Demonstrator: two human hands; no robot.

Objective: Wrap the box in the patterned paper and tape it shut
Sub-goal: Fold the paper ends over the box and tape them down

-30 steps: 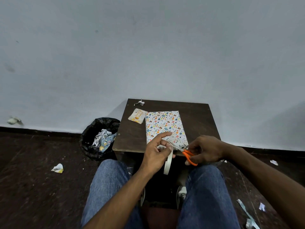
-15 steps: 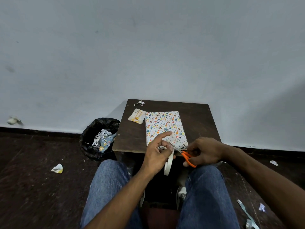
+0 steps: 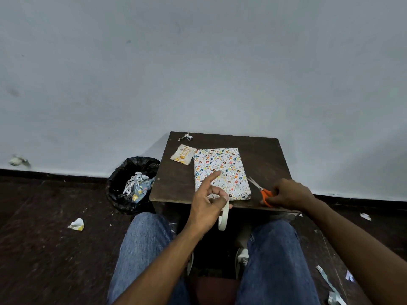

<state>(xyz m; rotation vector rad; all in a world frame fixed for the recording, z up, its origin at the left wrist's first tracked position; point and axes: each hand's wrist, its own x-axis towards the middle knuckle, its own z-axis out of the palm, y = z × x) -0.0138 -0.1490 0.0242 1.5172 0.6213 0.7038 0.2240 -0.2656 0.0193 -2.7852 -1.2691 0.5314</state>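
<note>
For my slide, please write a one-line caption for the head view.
Left hand holds a tape roll beside the wrapped box; right hand grips orange scissors.

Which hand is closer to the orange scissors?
The right hand is: it grips the scissors by their orange handles on the table. The left hand is off to their left, over the wrapped box, holding a tape roll.

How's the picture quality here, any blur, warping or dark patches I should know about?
Head view: wide-angle warping bends the wall-floor line; dim, even light, no glare; the wrapped box and scissors are fairly sharp; the space under the table is deep in shadow; the frame edges look soft.
</note>
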